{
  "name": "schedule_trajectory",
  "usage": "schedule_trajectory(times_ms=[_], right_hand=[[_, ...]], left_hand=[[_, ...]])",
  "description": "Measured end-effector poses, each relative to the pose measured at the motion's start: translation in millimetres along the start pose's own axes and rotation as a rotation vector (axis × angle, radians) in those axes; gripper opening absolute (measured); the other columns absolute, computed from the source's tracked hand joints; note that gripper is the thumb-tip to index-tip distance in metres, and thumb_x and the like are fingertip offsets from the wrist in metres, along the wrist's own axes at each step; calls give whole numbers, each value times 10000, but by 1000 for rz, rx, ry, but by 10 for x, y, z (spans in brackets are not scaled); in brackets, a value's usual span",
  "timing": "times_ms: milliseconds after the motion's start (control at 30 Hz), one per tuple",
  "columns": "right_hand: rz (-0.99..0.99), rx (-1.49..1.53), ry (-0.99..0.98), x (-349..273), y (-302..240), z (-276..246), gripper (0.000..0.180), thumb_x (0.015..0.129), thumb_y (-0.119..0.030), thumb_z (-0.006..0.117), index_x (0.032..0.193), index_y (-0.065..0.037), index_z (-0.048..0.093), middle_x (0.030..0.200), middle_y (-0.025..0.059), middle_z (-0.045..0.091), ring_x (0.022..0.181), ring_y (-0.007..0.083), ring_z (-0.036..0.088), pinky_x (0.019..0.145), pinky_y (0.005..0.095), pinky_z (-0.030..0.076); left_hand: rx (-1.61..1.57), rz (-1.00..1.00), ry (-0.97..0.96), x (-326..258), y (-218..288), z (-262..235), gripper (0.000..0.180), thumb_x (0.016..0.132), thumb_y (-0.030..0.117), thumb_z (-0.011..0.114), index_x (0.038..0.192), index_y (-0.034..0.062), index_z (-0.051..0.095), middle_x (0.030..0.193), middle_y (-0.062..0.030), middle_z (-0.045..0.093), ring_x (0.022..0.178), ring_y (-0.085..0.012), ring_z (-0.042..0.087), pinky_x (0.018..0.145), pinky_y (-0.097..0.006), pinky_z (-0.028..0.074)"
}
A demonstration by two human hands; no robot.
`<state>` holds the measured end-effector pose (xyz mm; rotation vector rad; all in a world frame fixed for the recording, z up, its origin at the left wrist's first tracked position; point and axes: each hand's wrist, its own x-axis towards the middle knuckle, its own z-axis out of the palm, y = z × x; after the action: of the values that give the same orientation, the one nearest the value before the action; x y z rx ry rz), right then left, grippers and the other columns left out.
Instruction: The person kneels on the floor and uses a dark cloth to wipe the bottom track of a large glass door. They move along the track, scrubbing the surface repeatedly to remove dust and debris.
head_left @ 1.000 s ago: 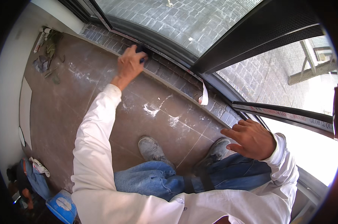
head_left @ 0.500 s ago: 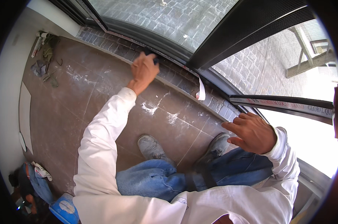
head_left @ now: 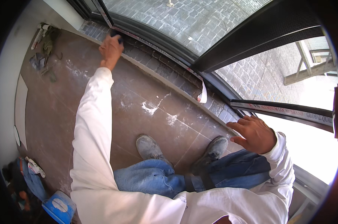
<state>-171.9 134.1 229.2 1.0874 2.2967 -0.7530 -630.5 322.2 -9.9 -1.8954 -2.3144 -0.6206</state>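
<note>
The left hand point(head_left: 110, 49) grips a dark object point(head_left: 117, 36) near lettered tape point(head_left: 157, 49).

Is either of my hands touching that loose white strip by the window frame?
No, the white strip hangs at the lower edge of the window frame, apart from the left hand and the right hand.
</note>
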Motion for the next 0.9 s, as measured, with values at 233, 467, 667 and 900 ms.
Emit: schedule_trajectory(times_ms=[233, 467, 667, 900], right_hand=[[-66, -13, -5, 94, -9, -16, 423, 895, -279, 737, 1228, -46, 621, 917, 131, 687, 957, 312, 646, 863, 432, 488], [-81, -8, -64, 184, -26, -33, 418, 905, -284, 727, 1229, -41, 621, 911, 136, 687, 953, 322, 647, 866, 441, 487], [-27, 37, 17, 41, 50, -29, 409, 907, -271, 726, 1240, -57, 625, 922, 137, 685, 949, 331, 652, 858, 449, 499], [1, 48, 63, -63, 113, -54, 420, 905, -267, 730, 1262, -72, 625, 911, 136, 673, 923, 335, 658, 833, 459, 513]], left_hand=[[-122, -139, -60, -115, 388, 75, 228, 822, 255, 685, 1008, 158, 773, 952, -195, 713, 976, -413, 687, 815, -480, 554], [-318, 329, -173, -701, 741, 13, 146, 816, 224, 759, 949, 170, 785, 990, -150, 677, 922, -372, 680, 775, -457, 554], [-233, 349, -9, -388, 374, 20, 139, 826, 205, 757, 950, 148, 778, 991, -169, 660, 904, -379, 672, 764, -457, 546], [-221, 113, -179, -501, 421, -12, 239, 847, 309, 752, 1022, 149, 785, 1069, -175, 692, 962, -395, 676, 827, -462, 538]])
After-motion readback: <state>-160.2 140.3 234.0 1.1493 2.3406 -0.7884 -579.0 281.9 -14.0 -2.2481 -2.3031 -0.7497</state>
